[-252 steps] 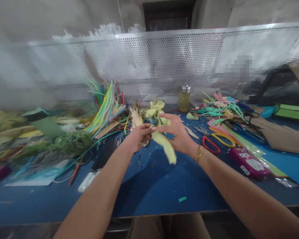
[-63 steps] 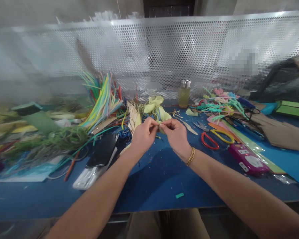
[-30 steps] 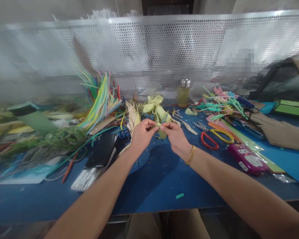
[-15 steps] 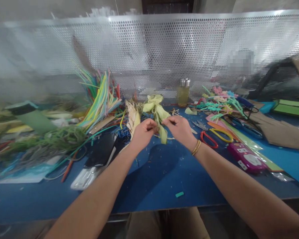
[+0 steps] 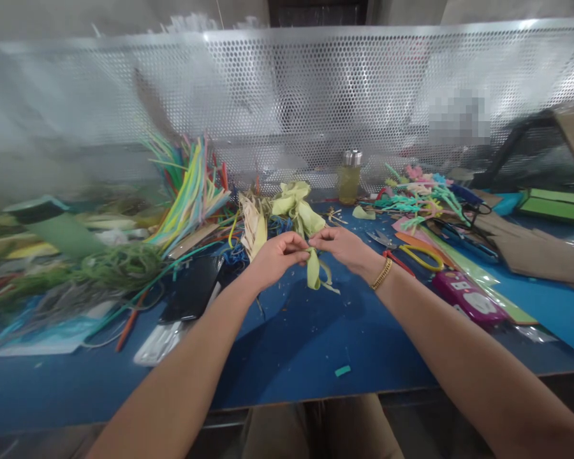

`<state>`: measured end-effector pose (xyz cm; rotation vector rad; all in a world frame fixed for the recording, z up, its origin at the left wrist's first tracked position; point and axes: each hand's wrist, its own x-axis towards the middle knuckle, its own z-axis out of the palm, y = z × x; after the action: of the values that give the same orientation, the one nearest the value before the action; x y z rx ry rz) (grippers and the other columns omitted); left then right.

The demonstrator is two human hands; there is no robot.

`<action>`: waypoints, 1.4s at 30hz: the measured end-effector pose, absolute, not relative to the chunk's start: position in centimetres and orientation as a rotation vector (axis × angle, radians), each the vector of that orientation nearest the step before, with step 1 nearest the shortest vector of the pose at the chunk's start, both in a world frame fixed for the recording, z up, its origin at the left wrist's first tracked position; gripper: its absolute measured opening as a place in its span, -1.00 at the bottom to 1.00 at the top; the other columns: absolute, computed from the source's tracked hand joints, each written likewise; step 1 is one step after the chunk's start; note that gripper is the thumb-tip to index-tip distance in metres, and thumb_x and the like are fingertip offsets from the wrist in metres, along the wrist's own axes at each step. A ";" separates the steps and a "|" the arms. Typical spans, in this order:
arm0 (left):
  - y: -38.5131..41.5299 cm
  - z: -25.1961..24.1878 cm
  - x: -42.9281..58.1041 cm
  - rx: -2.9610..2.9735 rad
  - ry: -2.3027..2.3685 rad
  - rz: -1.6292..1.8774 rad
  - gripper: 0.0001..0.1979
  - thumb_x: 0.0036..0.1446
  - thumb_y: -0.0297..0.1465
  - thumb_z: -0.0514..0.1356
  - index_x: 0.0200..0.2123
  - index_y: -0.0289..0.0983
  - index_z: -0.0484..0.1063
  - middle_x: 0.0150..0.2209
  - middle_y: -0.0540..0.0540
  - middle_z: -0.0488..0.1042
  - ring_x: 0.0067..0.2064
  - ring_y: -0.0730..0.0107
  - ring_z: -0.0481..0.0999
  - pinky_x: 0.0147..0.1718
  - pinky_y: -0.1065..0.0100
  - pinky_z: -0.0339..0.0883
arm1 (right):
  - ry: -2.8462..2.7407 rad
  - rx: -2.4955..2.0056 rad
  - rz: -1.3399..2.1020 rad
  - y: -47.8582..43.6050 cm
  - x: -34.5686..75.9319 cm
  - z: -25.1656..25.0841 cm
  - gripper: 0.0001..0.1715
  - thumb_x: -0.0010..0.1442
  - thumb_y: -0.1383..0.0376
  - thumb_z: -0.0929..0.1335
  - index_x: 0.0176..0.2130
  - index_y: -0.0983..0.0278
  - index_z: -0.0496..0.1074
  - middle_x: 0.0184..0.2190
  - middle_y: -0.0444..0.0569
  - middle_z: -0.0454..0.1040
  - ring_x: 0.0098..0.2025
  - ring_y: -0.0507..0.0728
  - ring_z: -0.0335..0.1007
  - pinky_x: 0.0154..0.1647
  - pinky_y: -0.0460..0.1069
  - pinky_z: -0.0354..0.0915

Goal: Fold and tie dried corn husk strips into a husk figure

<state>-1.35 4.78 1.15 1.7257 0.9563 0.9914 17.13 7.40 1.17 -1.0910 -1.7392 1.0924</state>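
My left hand (image 5: 283, 255) is closed in a pinch on a pale green corn husk strip (image 5: 313, 273) over the middle of the table. Its curled ends hang below my fingers. Against it, my right hand (image 5: 342, 247) pinches the same strip from the right, the fingertips of both hands nearly meeting. The exact grip point is hidden by the fingers. Just behind lies a crumpled heap of pale green husk (image 5: 294, 203), and left of that a beige husk bundle (image 5: 252, 223). Scissors with red and yellow handles (image 5: 423, 256) lie right of my right hand.
A jar of yellowish liquid (image 5: 349, 178) stands before a perforated metal screen (image 5: 310, 83). Colourful pipe cleaners (image 5: 191, 191) and green twine (image 5: 124, 264) crowd the left, near a black phone-like slab (image 5: 191, 290). A magenta case (image 5: 469, 298) and brown cardboard (image 5: 530, 245) lie right.
The pale green strip now hangs curled, with a loop and thin ends below my fingers. My hands have drawn closer together, and my right forearm now covers part of the red scissor handle.
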 end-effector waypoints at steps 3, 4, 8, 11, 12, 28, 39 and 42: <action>4.7 1.2 -1.3 1.689 0.931 0.986 -0.86 0.03 -0.41 0.27 -0.33 -0.27 0.37 -0.44 0.01 0.46 -0.38 0.47 0.45 -0.29 0.37 0.31 | -1.710 -1.111 1.089 7.4 17.0 1.1 -0.78 0.02 0.18 0.41 -0.44 0.31 0.50 -0.43 -0.09 0.50 -0.38 0.01 0.31 -0.26 -0.06 0.23; 4.6 1.3 -1.3 1.675 0.935 1.000 -0.87 0.04 -0.40 0.26 -0.33 -0.27 0.37 -0.46 0.02 0.44 -0.39 0.48 0.43 -0.31 0.38 0.30 | -1.734 -1.127 1.048 7.3 17.0 1.2 -0.78 0.04 0.18 0.40 -0.43 0.31 0.50 -0.44 -0.09 0.51 -0.39 0.01 0.32 -0.28 -0.06 0.23; 4.5 1.1 -1.1 1.606 0.993 1.059 -0.85 0.08 -0.32 0.24 -0.36 -0.26 0.35 -0.51 0.06 0.36 -0.47 0.53 0.33 -0.39 0.42 0.23 | -1.890 -1.200 0.729 6.8 16.9 1.8 -0.75 0.10 0.17 0.38 -0.47 0.30 0.50 -0.44 -0.06 0.53 -0.39 0.03 0.34 -0.32 -0.06 0.19; 4.6 0.9 -1.0 1.628 0.993 1.049 -0.78 0.01 -0.29 0.30 -0.37 -0.27 0.34 -0.49 0.06 0.35 -0.46 0.52 0.31 -0.40 0.42 0.20 | -1.936 -1.236 0.537 6.4 16.9 1.9 -0.76 0.10 0.18 0.39 -0.49 0.29 0.50 -0.42 -0.06 0.54 -0.36 0.04 0.36 -0.32 -0.06 0.16; 4.7 0.9 -1.1 1.650 0.988 1.040 -0.77 -0.01 -0.30 0.32 -0.37 -0.27 0.34 -0.47 0.05 0.36 -0.44 0.51 0.32 -0.39 0.42 0.19 | -1.937 -1.255 0.520 6.4 16.8 1.9 -0.77 0.09 0.19 0.39 -0.49 0.29 0.51 -0.42 -0.07 0.54 -0.37 0.03 0.35 -0.34 -0.06 0.15; 3.3 2.3 -1.2 1.756 0.908 0.775 -0.83 0.12 -0.29 0.22 -0.34 -0.28 0.38 -0.49 0.06 0.29 -0.50 0.56 0.15 -0.46 0.42 0.06 | -1.543 -1.481 0.590 8.9 17.7 0.0 -0.64 0.09 0.14 0.31 -0.60 0.28 0.28 -0.64 -0.19 0.24 -0.53 -0.01 0.07 -0.46 -0.07 0.00; 2.9 2.5 -0.9 1.751 0.841 0.758 -0.78 0.11 -0.22 0.23 -0.34 -0.27 0.41 -0.45 0.03 0.32 -0.43 0.50 0.25 -0.40 0.39 0.11 | -1.429 -1.493 0.552 10.1 18.5 -1.2 -0.55 0.11 0.01 0.28 -0.58 0.29 0.32 -0.65 -0.17 0.25 -0.54 0.00 0.08 -0.46 -0.06 0.02; 3.0 2.3 -0.5 1.677 0.906 0.838 -0.72 0.05 -0.18 0.28 -0.43 -0.27 0.36 -0.53 0.07 0.26 -0.52 0.54 0.15 -0.48 0.40 0.03 | -1.453 -1.414 0.630 10.4 18.5 -1.5 -0.54 0.13 -0.01 0.27 -0.46 0.32 0.40 -0.55 -0.12 0.36 -0.49 0.02 0.17 -0.42 -0.07 0.10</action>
<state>-0.51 2.97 2.29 1.6771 0.9056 0.8379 18.48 10.36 -1.48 -1.4145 -1.4525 0.6302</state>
